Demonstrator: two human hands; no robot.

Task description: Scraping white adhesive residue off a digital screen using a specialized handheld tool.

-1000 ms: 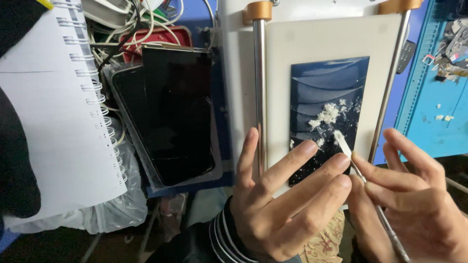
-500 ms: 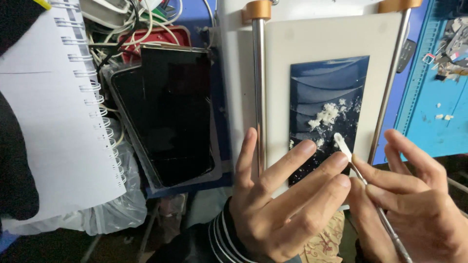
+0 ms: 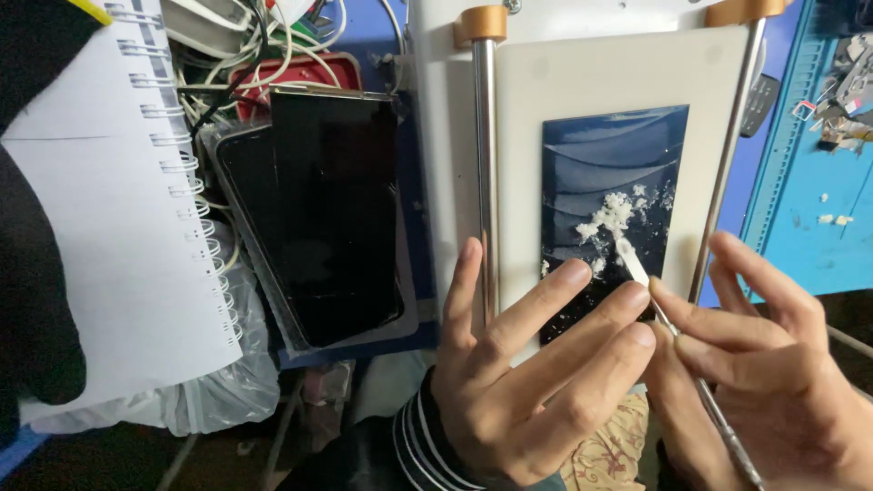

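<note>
Approx. half done: left hand flat on dark panel, right hand grasping scraper, white residue heaped mid-panel, lower smears left.

One head-worn view looks steeply down, close over the white plate.
</note>
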